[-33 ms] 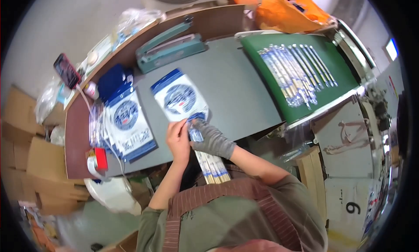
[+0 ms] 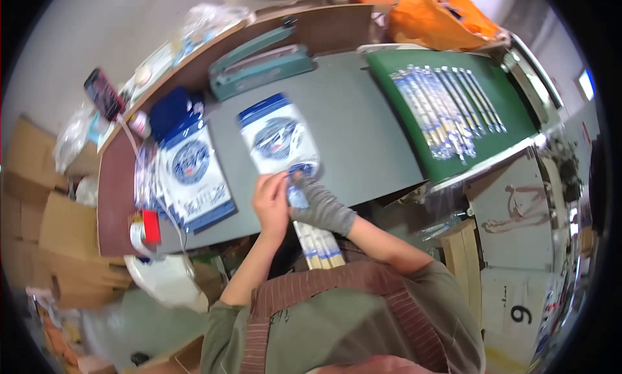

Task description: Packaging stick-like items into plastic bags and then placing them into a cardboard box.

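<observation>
Both hands are closed at the upper end of a bundle of long slim wrapped sticks (image 2: 317, 245), white with blue bands, which runs down toward my apron. My bare left hand (image 2: 271, 202) pinches from the left. My right hand (image 2: 321, 209), in a grey fingerless glove, grips from the right. Just beyond the fingers lies a white and blue printed pouch (image 2: 280, 137), its near end touching the bundle. Whether the fingertips also pinch the pouch's edge is hidden.
A stack of similar pouches (image 2: 194, 166) lies left on the grey table (image 2: 356, 115). Behind stands a teal bag sealer (image 2: 259, 69). Wrapped sticks (image 2: 434, 115) rest on a green mat (image 2: 414, 160) at right. A phone (image 2: 103, 94) and red-and-white container (image 2: 146, 228) are at the left edge.
The whole view has shifted slightly, so the table and pouches sit a little further right and up. My hands keep hold at the same end of the bundle, with small finger movement.
</observation>
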Available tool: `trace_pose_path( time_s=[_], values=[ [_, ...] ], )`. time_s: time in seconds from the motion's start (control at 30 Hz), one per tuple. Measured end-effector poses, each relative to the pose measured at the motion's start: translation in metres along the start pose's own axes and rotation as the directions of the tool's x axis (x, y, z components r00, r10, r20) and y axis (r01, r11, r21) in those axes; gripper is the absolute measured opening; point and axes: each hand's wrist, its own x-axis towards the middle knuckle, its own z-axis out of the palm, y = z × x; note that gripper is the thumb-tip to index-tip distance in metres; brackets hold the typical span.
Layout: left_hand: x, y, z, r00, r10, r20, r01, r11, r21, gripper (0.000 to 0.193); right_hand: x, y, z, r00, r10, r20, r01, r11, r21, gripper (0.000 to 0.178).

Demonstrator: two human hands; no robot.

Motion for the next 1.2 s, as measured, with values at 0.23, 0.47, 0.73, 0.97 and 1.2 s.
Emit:
trace_pose_path(
  time_s=[0.23,0.47,0.73,0.97,1.2],
  values=[
    [-0.049,0.025,-0.044,0.688,0.568,0.45,-0.623,0.782,-0.035,0.039,-0.101,-0.009,-0.043,0.855,0.323,0.406,-0.503,0.706,0.498,0.052],
    [-0.024,0.016,-0.027,0.736,0.566,0.372,-0.637,0.764,0.096,0.038,0.006,-0.017,-0.036,0.96,0.274,-0.051,-0.275,0.899,-0.34,0.048],
    [-0.085,-0.014,-0.067,0.927,0.076,0.367,-0.267,0.82,0.507,0.036,-0.05,-0.033,-0.06,0.985,0.143,0.094,-0.09,0.9,-0.427,0.048],
    [-0.032,0.01,-0.05,0.905,0.061,0.422,-0.206,0.929,0.307,0.036,-0.017,-0.019,-0.055,0.969,0.226,0.097,-0.169,0.9,-0.401,0.045],
    [-0.072,0.01,-0.076,0.851,0.079,0.518,-0.15,0.984,0.095,0.013,-0.079,-0.027,-0.082,0.952,0.146,0.269,-0.091,0.974,-0.206,0.042]
  ],
)
